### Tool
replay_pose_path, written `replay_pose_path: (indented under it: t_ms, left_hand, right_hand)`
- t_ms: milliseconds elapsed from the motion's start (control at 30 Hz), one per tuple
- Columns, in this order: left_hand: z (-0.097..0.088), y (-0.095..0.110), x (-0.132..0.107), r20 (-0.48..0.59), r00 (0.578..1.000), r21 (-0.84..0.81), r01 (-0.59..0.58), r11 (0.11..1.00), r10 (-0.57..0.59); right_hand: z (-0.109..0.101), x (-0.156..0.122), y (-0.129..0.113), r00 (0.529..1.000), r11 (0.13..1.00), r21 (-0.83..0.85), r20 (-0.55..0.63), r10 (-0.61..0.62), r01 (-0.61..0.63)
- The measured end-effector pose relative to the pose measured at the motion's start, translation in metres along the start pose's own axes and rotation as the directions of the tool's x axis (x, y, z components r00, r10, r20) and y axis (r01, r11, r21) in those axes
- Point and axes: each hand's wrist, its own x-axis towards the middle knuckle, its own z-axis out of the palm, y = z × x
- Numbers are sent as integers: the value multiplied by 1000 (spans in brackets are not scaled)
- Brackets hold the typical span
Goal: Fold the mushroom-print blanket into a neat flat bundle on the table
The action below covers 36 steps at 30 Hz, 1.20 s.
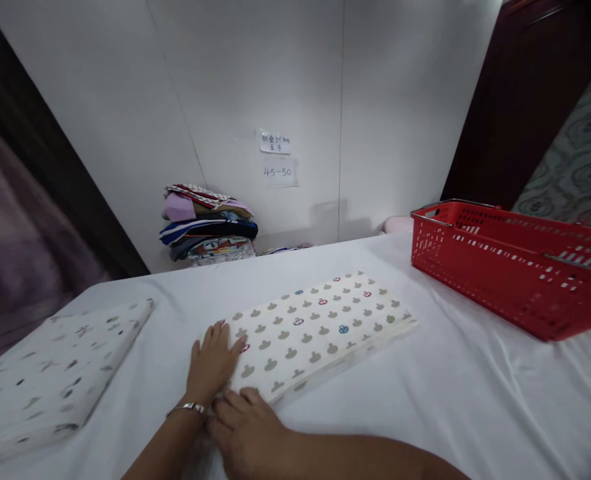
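Note:
A long folded cloth (pixel 320 327), off-white with grey, red, blue and green mushroom-like prints, lies flat on the white-covered table. My left hand (pixel 213 360), with a silver bracelet at the wrist, rests spread at the cloth's left end, thumb on the print. Close below it, my right hand (pixel 250 427) is bent over the near left corner of the cloth, its fingers curled there. Its thumb is hidden. To the left lies another folded white cloth (pixel 50 373) with small dark and coloured marks, apart from both hands.
A red plastic basket (pixel 485 270) with metal handles stands at the right. Beyond the far table edge is a stack of folded fabrics (pixel 210 227). Handwritten paper signs (pixel 279 172) hang on the pale wall. A purplish curtain (pixel 15 233) hangs at the left.

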Motion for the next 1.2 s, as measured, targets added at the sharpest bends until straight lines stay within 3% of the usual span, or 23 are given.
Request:
replay_pose_path:
  t_ms: [133, 233, 300, 333, 367, 433, 467, 567, 633, 733, 833, 1000, 1200]
  left_hand:
    - [-5, 0, -1, 15, 1000, -6, 12, 1000, -12]
    - [-5, 0, -1, 35, 999, -16, -3, 1000, 4]
    - [-3, -1, -1, 36, 999, -36, 2, 999, -1]
    - [-1, -1, 0, 33, 999, -54, 14, 998, -12]
    - [0, -1, 0, 32, 999, -75, 35, 997, -32]
    - [2, -1, 2, 39, 996, -113, 86, 990, -82]
    - [3, 0, 3, 47, 995, -125, 97, 987, -92]
    - [2, 2, 5, 71, 992, -131, 113, 985, -104]
    - [0, 3, 5, 81, 990, -122, 125, 985, -116]
    - [-1, 3, 5, 86, 990, -103, 119, 988, -110]
    - [2, 1, 4, 77, 994, -82, 84, 993, -78]
    - [8, -2, 5, 64, 995, -58, 76, 995, -72]
    - [6, -1, 6, 69, 995, -106, 82, 991, -75]
  right_hand:
    - [1, 2, 8, 999, 995, 93, 26, -34, 31]
    - [-15, 0, 39, 1000, 975, 221, 15, -25, 21]
    - [-39, -7, 78, 993, 957, 270, -24, 116, -105]
    - [-53, -13, 102, 967, 932, 275, -32, 253, -235]
    - [-70, -20, 128, 904, 875, 268, -38, 427, -402]
    - [-103, -39, 182, 665, 660, 218, -57, 744, -719]
    - [-118, -49, 207, 577, 581, 195, -82, 813, -790]
    - [-148, -79, 269, 393, 407, 138, -120, 912, -903]
    - [-153, -94, 296, 293, 302, 109, -94, 952, -947]
    - [-146, -103, 321, 197, 199, 83, -23, 980, -977]
    - [-137, -100, 337, 165, 162, 69, 31, 986, -984]
    - [-133, -87, 357, 160, 159, 27, 73, 984, -987]
    - [-121, -96, 361, 198, 198, -5, -46, 979, -980]
